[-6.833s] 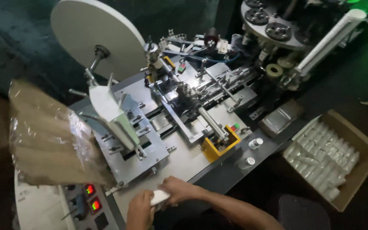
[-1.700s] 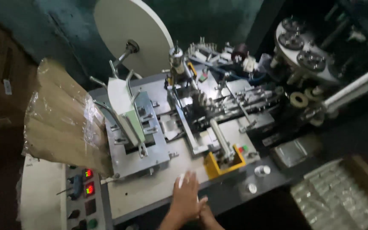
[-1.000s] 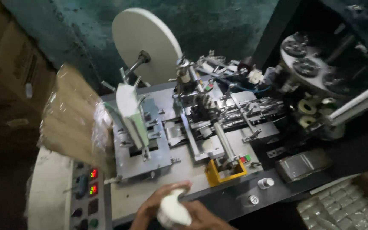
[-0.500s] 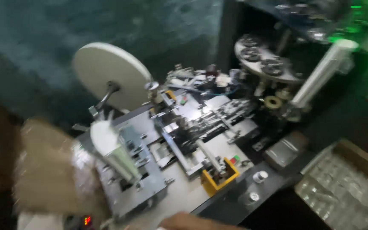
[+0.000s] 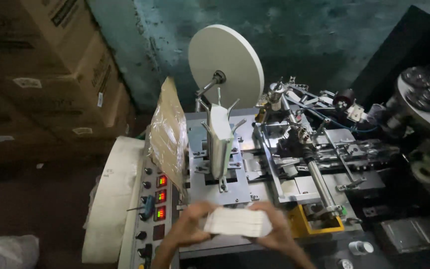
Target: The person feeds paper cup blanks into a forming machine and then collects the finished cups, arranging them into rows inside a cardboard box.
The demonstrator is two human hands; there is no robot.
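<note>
Both my hands close on one white stack of thin flat pieces (image 5: 237,222), left hand (image 5: 187,231) and right hand (image 5: 279,234) at its ends, just before the machine's upright feeder slot (image 5: 221,142), which already holds some; my stack is not yet loaded.

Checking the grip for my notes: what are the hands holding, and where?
A white stack of flat paper pieces, gripped at its ends: left hand left end, right hand right end.

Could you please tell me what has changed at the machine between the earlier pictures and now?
Both hands, left hand and right hand, now hold a white stack between them; a second ago one hand held a small white bundle. The paper roll, upright stack and plastic bag stayed put.
</note>
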